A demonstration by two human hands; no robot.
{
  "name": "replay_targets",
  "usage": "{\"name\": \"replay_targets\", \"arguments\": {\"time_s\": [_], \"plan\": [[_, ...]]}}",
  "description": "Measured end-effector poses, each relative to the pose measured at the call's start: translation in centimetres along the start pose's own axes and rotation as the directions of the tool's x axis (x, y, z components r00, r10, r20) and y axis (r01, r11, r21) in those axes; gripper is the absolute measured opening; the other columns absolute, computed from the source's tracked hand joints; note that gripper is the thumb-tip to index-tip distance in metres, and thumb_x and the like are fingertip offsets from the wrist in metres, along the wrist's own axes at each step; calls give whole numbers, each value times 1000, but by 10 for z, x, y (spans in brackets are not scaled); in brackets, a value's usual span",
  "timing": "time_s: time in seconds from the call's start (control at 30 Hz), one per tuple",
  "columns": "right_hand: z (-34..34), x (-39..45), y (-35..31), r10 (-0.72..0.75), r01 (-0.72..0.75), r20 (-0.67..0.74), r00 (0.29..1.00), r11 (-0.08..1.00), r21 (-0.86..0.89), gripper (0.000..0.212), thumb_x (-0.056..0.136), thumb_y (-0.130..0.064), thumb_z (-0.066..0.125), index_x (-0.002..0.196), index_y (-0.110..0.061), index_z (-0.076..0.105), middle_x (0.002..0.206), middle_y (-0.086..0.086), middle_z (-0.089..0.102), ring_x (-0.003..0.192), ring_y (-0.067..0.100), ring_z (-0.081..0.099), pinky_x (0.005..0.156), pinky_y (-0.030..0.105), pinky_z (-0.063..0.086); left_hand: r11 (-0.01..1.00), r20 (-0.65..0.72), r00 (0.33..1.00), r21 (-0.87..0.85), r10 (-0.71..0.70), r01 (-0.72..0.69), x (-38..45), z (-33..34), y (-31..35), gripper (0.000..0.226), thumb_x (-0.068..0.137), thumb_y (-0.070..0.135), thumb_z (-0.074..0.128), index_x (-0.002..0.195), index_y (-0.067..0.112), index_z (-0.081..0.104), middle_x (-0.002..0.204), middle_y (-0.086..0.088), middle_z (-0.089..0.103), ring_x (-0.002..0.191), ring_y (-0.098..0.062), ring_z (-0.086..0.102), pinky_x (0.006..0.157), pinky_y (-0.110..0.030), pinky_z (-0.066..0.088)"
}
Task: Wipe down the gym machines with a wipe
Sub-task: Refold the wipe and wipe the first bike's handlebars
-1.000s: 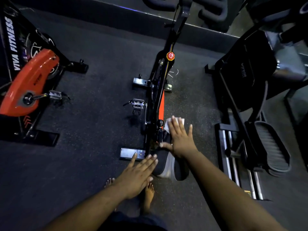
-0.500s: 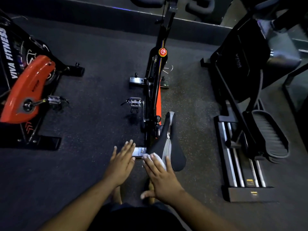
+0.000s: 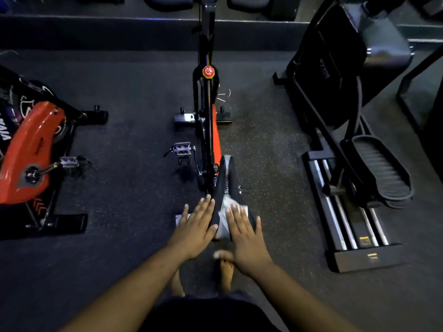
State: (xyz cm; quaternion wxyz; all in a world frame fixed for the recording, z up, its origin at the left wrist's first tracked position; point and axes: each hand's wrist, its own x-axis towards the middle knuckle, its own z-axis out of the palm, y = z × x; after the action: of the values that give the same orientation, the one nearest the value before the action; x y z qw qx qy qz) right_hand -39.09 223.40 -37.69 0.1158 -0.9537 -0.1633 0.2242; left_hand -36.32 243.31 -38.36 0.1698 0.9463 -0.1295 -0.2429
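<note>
both hands on the saddle

the spin bike (image 3: 209, 130) stands on the floor (image 3: 134, 144). on its saddle (image 3: 226, 180), the left hand (image 3: 195, 230) lies flat, fingers straight; the right hand (image 3: 244, 238), fingers straight, presses the wipe (image 3: 226, 207) down.

Head view, looking down. Right hand (image 3: 247, 238) lies flat, fingers straight, pressing white wipe (image 3: 227, 207) onto rear of black saddle (image 3: 226, 180) of centre spin bike (image 3: 208, 130). Left hand (image 3: 195, 226) rests flat on saddle's left side. Orange bike (image 3: 31, 149) at left, elliptical (image 3: 347, 164) at right, dark speckled floor (image 3: 134, 188).
</note>
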Motion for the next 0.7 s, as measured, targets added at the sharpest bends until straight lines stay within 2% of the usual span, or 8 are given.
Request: {"name": "replay_targets", "arguments": {"time_s": [0.07, 0.17, 0.3, 0.37, 0.43, 0.53, 0.63, 0.7], "plan": [[12, -27, 3, 44, -45, 26, 999, 998, 35, 123, 70, -100, 20, 161, -21, -4, 169, -1, -12, 154, 19, -16, 118, 67, 4, 1000, 30, 1000, 23, -2, 1, 2, 4, 6, 86, 83, 62, -10, 158, 22, -21, 160, 9, -35, 148, -8, -30, 125, -46, -13], [2, -16, 7, 66, -71, 86, 994, 995, 67, 126, 64, -103, 10, 157, -22, -19, 164, -5, -29, 149, 16, -30, 118, 69, -7, 999, 33, 999, 34, -18, 17, 2, 9, 7, 80, 86, 60, -10, 155, 23, -28, 156, 11, -42, 144, -6, -38, 124, -47, -16], [-30, 43, 13, 37, -42, 29, 999, 979, 201, 118, 70, -95, 25, 156, -30, -24, 153, -16, -44, 141, 8, -40, 117, 66, -9, 998, 63, 998, 67, -22, 18, 1, 9, 6, 81, 86, 62, -12, 155, 23, -29, 157, 12, -42, 143, -5, -40, 122, -47, -20], [-36, 52, 19, 23, -33, 41, 999, 964, 264, 115, 73, -92, 28, 156, -32, -22, 153, -19, -44, 144, 4, -33, 119, 67, -4, 998, 73, 997, 50, -39, 35, -1, 9, 8, 82, 86, 63, -11, 156, 24, -28, 157, 13, -42, 143, -4, -40, 122, -48, -19], [-28, 34, 22, 7, -16, 33, 999, 958, 285, 116, 73, -94, 29, 156, -32, -24, 156, -18, -41, 148, 8, -30, 120, 66, 0, 998, 76, 996, 47, -50, 46, -3, 8, 9, 81, 86, 63, -11, 155, 25, -30, 156, 14, -44, 142, -4, -41, 122, -48, -21], [-9, -14, 23, 28, -44, 71, 997, 969, 242, 124, 64, -102, 22, 151, -32, -32, 158, -13, -40, 145, 11, -38, 120, 65, -3, 998, 80, 995, 40, -59, 56, -3, 6, 13, 79, 85, 61, -11, 153, 26, -32, 155, 14, -44, 141, -4, -43, 121, -48, -22], [-8, -11, 28, 13, -34, 107, 994, 980, 196, 128, 61, -104, 18, 149, -29, -35, 156, -11, -43, 143, 12, -41, 118, 64, -7, 996, 85, 994, 56, -73, 68, -3, 5, 16, 78, 87, 60, -10, 153, 26, -32, 156, 13, -44, 140, -3, -44, 120, -50, -23], [-20, 22, 31, -2, -14, 60, 998, 964, 266, 129, 63, -102, 23, 153, -27, -30, 159, -10, -37, 150, 13, -27, 118, 63, -4, 995, 91, 993, 63, -82, 76, -2, 3, 16, 74, 95, 59, -1, 154, 26, -31, 156, 14, -44, 141, -3, -43, 121, -52, -22]]}}
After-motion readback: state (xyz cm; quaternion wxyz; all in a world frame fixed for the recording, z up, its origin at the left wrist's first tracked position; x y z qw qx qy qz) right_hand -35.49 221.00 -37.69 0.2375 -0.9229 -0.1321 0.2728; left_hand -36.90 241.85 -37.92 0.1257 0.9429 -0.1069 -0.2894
